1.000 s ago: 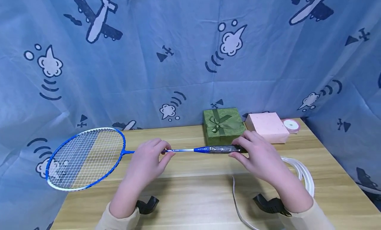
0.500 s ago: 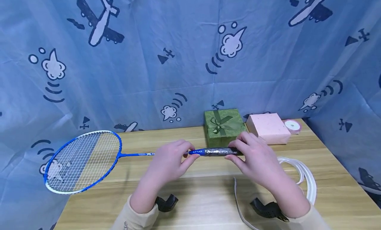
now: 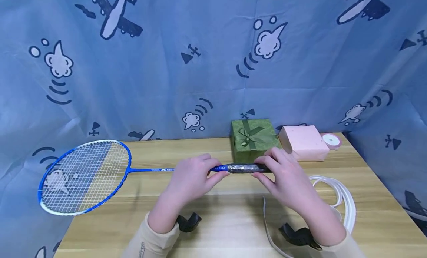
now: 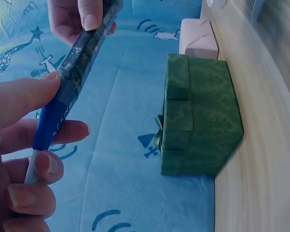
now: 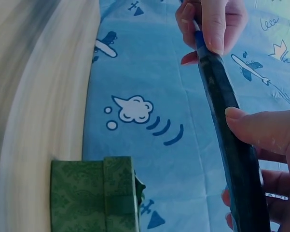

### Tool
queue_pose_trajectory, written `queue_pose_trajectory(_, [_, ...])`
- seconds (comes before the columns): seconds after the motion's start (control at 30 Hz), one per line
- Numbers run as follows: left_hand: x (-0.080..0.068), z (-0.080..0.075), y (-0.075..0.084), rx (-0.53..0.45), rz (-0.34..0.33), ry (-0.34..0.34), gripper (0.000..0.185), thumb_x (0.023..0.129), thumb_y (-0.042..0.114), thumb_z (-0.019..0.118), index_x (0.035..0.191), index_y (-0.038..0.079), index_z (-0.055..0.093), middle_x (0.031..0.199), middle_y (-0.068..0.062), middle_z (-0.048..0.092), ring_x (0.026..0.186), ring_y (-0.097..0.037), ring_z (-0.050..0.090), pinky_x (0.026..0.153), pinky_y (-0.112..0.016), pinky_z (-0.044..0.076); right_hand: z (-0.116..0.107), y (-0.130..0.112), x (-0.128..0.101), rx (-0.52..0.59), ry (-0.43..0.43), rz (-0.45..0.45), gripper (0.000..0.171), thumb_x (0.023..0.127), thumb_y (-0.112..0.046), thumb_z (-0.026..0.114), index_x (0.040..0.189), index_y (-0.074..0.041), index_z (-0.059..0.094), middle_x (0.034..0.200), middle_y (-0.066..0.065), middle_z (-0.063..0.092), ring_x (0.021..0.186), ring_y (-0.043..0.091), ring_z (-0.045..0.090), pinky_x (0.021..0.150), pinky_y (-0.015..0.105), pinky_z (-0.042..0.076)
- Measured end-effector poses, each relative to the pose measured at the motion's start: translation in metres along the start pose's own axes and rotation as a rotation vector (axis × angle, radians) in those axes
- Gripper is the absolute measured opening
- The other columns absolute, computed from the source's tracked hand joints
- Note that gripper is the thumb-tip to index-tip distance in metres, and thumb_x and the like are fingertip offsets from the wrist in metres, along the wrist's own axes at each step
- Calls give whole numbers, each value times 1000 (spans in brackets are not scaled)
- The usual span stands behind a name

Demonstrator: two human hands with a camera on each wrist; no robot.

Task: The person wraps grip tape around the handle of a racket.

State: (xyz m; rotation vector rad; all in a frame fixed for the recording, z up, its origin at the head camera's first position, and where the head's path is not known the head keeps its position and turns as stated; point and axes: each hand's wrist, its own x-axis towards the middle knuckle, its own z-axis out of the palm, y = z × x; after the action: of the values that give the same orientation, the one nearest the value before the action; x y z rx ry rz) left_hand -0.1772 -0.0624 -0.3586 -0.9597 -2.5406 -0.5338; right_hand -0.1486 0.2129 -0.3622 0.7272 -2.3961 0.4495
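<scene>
Tape (image 3: 340, 198): a loose white strip is seen coiled on the table (image 3: 233, 228) by the right wrist, not yet applied
Left hand (image 3: 191, 180): clamped on the racket (image 3: 146, 169) shaft
Right hand (image 3: 283, 176): closed round the handle (image 3: 245, 168), judged bare
Racket: held level above the table
Box (image 3: 253, 139): behind, untouched

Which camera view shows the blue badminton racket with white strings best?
The head view: the whole blue badminton racket shows, strung head to dark grip, held by left hand and right hand. Both wrist views show only its handle part.
</scene>
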Motion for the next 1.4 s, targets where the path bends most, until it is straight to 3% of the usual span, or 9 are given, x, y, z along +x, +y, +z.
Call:
queue_pose_trajectory(0.37, [5,-8,-7,56,38,54,27,93,50,74,98,24,79,80,9,67,60,-6,58,50,-23,42,-3,5,3,-9,-35,34,40,82,-20,87,116,-9,70,100,2,66,90,24,58,75,41,43])
queue_pose_trajectory(0.47, [5,-9,-8,57,40,65,27,93,50,74,99,24,80,81,10,68,60,-6,59,51,-24,43,-3,6,5,13,-27,55,51,81,-14,87,126,-5,65,102,7,66,94,28,58,80,44,45])
queue_pose_trajectory(0.6, [5,-9,-9,44,31,73,27,93,48,74,100,23,80,87,9,72,66,-8,66,54,-26,48,-5,7,4,42,-7,174,83,79,-5,87,149,2,44,108,16,66,99,36,62,86,52,50])
queue_pose_trajectory(0.73, [3,-11,-13,46,4,58,27,94,49,74,101,23,80,89,8,74,70,-10,69,57,-28,52,-9,10,-1,17,-27,376,84,83,-7,84,150,4,34,100,17,65,81,32,65,64,47,52])
queue_pose_trajectory(0.87, [0,-16,-16,61,-21,46,28,95,50,72,102,24,80,87,9,72,70,-10,69,57,-29,52,-5,16,-9,-34,-288,522,51,93,-27,77,125,2,51,81,7,61,60,20,55,51,36,40])
queue_pose_trajectory(0.97, [-2,-18,-18,72,-27,44,28,95,51,71,101,25,80,86,9,71,68,-10,67,53,-29,49,7,19,-17,-71,-555,525,38,96,-43,71,98,-6,60,71,0,58,58,18,51,51,36,39])
queue_pose_trajectory(1.03, [-2,-19,-18,73,-25,45,28,95,52,71,100,26,80,87,10,72,69,-10,68,53,-29,49,17,19,-24,-75,-676,508,38,95,-48,69,86,-12,61,68,-2,56,58,18,50,52,36,39])
queue_pose_trajectory(1.2, [-2,-20,-17,67,-15,47,28,96,53,69,99,27,79,93,9,75,75,-10,71,57,-32,53,36,15,-39,-85,-778,466,48,91,-57,72,71,-17,54,63,-2,52,57,17,47,54,37,39])
queue_pose_trajectory(1.4, [-5,-18,-16,70,-21,26,29,96,53,69,99,27,79,94,9,75,77,-10,71,57,-32,53,45,11,-49,-86,-806,468,46,89,-55,74,72,-18,52,64,-2,51,59,17,48,54,37,39])
